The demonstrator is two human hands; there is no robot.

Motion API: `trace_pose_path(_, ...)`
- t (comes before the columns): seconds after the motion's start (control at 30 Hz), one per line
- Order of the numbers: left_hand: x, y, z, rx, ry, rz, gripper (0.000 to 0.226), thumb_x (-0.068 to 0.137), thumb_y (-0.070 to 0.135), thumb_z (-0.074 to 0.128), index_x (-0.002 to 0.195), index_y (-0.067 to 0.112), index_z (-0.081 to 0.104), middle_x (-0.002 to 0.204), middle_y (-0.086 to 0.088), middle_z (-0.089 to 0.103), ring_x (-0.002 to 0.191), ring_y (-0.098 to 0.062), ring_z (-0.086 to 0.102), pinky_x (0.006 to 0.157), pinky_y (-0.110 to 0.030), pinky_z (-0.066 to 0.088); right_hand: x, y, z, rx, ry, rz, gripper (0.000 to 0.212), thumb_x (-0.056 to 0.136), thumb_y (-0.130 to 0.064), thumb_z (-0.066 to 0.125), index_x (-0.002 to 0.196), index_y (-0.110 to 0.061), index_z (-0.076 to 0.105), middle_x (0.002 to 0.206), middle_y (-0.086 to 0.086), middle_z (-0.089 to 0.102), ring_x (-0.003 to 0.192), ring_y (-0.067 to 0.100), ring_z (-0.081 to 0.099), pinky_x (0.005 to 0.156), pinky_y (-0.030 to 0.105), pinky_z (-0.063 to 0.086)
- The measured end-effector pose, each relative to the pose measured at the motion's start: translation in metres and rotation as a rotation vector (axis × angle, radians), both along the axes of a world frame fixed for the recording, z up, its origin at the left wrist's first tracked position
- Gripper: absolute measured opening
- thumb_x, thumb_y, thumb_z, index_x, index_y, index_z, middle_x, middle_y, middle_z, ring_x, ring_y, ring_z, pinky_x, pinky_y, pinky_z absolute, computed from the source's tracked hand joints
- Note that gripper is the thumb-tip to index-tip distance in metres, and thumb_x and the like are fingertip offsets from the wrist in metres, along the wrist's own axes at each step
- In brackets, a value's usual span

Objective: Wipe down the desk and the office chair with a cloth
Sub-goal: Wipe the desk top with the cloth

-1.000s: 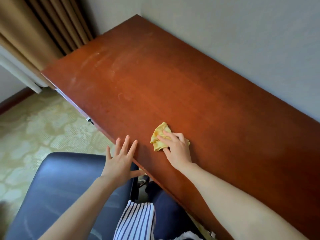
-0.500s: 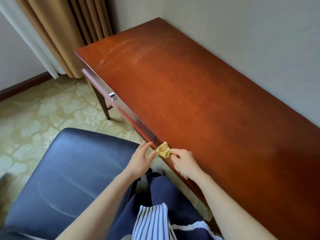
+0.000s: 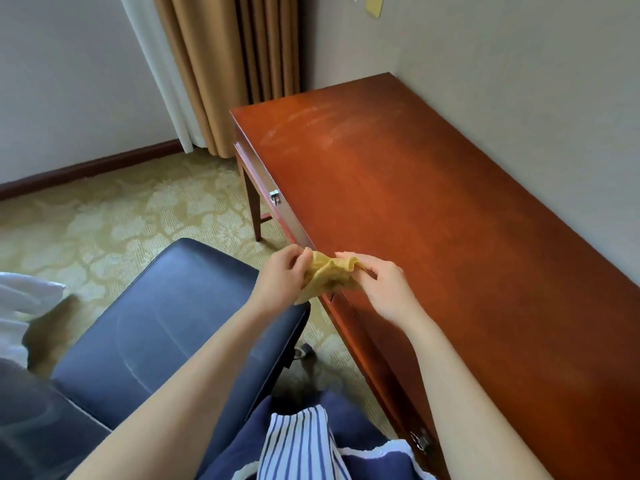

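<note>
A crumpled yellow cloth (image 3: 329, 275) hangs in the air just off the desk's front edge, held between both hands. My left hand (image 3: 280, 277) pinches its left end and my right hand (image 3: 384, 287) grips its right end. The reddish-brown wooden desk (image 3: 433, 209) runs along the wall on the right, with faint dusty streaks near its far end. The dark blue padded office chair (image 3: 162, 317) stands below my left arm, to the left of the desk.
A drawer front with a metal knob (image 3: 274, 196) faces the chair. Tan curtains (image 3: 221, 64) hang at the desk's far end. Patterned carpet (image 3: 104, 223) covers the floor. White bedding (image 3: 20, 306) shows at the left edge. My striped clothing (image 3: 298, 448) is at the bottom.
My right hand lifted the cloth off the desk top and drew it past the front edge. My left hand came over and took the cloth's other end. The view swung left.
</note>
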State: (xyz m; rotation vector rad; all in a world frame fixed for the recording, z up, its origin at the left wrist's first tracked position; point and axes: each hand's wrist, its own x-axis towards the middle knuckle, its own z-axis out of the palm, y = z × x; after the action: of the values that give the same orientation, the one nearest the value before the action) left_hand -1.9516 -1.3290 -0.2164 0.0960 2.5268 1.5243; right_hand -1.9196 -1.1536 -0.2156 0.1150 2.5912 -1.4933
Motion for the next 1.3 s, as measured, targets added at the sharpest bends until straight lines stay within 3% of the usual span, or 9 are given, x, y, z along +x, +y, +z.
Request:
trace_pose_path(0.17, -0.014, 0.01, 0.016, 0.603, -0.3, 0.454, 0.026, 0.103, 0.027, 0.035, 0.089, 0.018, 0.055, 0.088, -0.002, 0.059, 0.083, -0.018, 0.058, 0.076, -0.038, 0.05, 0.009, 0.016, -0.008, -0.194, 0.044, -0.01, 0.032, 0.094, -0.011, 0.054, 0.116, -0.033, 0.062, 0.123, -0.023, 0.054, 0.12, -0.014, 0.042, 0.096, 0.0, 0.029)
trace_pose_path(0.27, -0.021, 0.012, 0.024, 0.918, -0.387, 0.416, 0.014, 0.099, 0.025, 0.044, 0.099, 0.015, 0.054, 0.086, 0.001, 0.068, 0.086, -0.017, 0.065, 0.085, -0.041, 0.05, 0.024, 0.038, -0.017, -0.248, -0.187, 0.157, 0.034, 0.093, -0.01, 0.056, 0.115, -0.035, 0.064, 0.123, -0.027, 0.056, 0.12, -0.015, 0.042, 0.09, -0.003, 0.031)
trace_pose_path(0.37, -0.02, 0.026, 0.025, 1.093, -0.457, 0.313, 0.02, 0.102, 0.029, 0.041, 0.109, 0.014, 0.052, 0.089, 0.0, 0.066, 0.078, -0.016, 0.067, 0.07, -0.036, 0.057, 0.03, 0.06, -0.02, -0.453, -0.402, 0.225, 0.047, 0.091, 0.007, 0.042, 0.117, -0.027, 0.061, 0.126, -0.013, 0.06, 0.119, -0.003, 0.051, 0.095, 0.013, 0.04)
trace_pose_path(0.5, -0.012, 0.055, 0.025, 1.085, -0.532, 0.159, 0.029, 0.104, 0.032, 0.031, 0.107, 0.014, 0.053, 0.083, 0.001, 0.066, 0.072, -0.014, 0.067, 0.059, -0.031, 0.055, 0.016, 0.069, -0.018, -0.804, -0.528, -0.183, 0.027, 0.1, -0.018, 0.041, 0.115, -0.013, 0.062, 0.122, 0.01, 0.063, 0.111, 0.023, 0.061, 0.101, 0.04, 0.043)
trace_pose_path(0.57, -0.005, 0.068, 0.025, 1.113, -0.587, 0.071, 0.03, 0.104, 0.034, 0.031, 0.1, 0.016, 0.054, 0.081, 0.001, 0.068, 0.075, -0.014, 0.068, 0.059, -0.031, 0.054, 0.014, 0.065, -0.018, -0.962, -0.612, -0.306, 0.038, 0.097, -0.039, 0.045, 0.12, -0.011, 0.059, 0.121, 0.014, 0.062, 0.112, 0.03, 0.059, 0.1, 0.046, 0.043)
trace_pose_path(0.8, 0.004, 0.087, 0.027, 1.117, -0.724, 0.036, 0.034, 0.099, 0.04, 0.037, 0.098, 0.013, 0.059, 0.094, -0.003, 0.066, 0.09, -0.019, 0.065, 0.08, -0.038, 0.049, 0.022, 0.052, -0.008, -1.504, -0.533, -0.49, 0.056, 0.088, -0.049, 0.053, 0.127, -0.009, 0.056, 0.124, 0.017, 0.059, 0.116, 0.032, 0.057, 0.093, 0.048, 0.048)
trace_pose_path(0.9, 0.004, 0.076, 0.027, 1.141, -0.719, 0.076, 0.037, 0.097, 0.04, 0.04, 0.101, 0.01, 0.061, 0.101, -0.006, 0.067, 0.096, -0.023, 0.066, 0.078, -0.039, 0.055, 0.023, 0.051, -0.011, -1.521, -0.48, -0.529, 0.053, 0.091, -0.048, 0.049, 0.127, -0.01, 0.055, 0.117, 0.017, 0.065, 0.106, 0.031, 0.063, 0.079, 0.044, 0.054)
trace_pose_path(1.1, 0.013, 0.041, 0.023, 1.21, -0.731, 0.139, 0.048, 0.1, 0.039, 0.038, 0.081, 0.01, 0.072, 0.089, -0.009, 0.073, 0.082, -0.023, 0.072, 0.065, -0.036, 0.058, 0.027, 0.027, -0.015, -1.488, -0.437, -0.504, 0.05, 0.085, -0.04, 0.055, 0.126, -0.012, 0.056, 0.125, 0.014, 0.061, 0.117, 0.03, 0.057, 0.098, 0.045, 0.045)
trace_pose_path(1.3, 0.019, 0.01, 0.016, 1.029, -0.68, 0.129, 0.012, 0.097, 0.018, 0.047, 0.094, 0.01, 0.055, 0.086, -0.004, 0.071, 0.078, -0.017, 0.07, 0.072, -0.033, 0.059, 0.027, -0.006, -0.025, -1.489, -0.433, -0.54, 0.034, 0.091, -0.03, 0.054, 0.119, -0.012, 0.061, 0.119, 0.012, 0.065, 0.116, 0.028, 0.056, 0.101, 0.045, 0.043)
